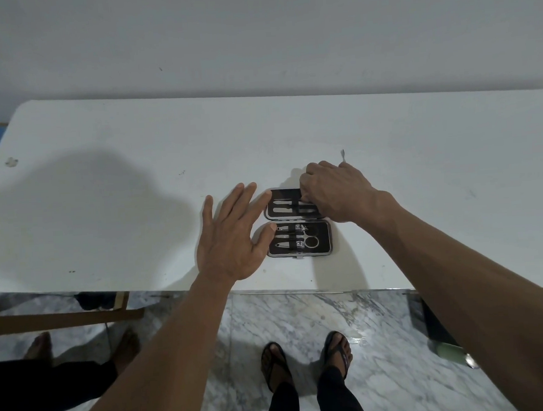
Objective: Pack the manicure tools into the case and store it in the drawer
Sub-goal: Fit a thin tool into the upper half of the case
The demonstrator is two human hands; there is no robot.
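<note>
A small black manicure case [325, 248] lies open flat on the white table [135, 188], near its front edge. Clippers and scissors [301, 240] sit under straps in the near half, and two metal tools [284, 206] in the far half. My left hand [230, 236] is spread with straight fingers, its fingertips touching the case's left edge. My right hand [333, 192] is curled over the far half's right end and holds a thin metal tool [342, 155] whose tip sticks up behind the knuckles.
The table's front edge runs just below the case, with marble floor [302, 317] and my sandalled feet under it. Another person's feet and dark legs [52, 377] stand at the lower left. A wall rises behind the table.
</note>
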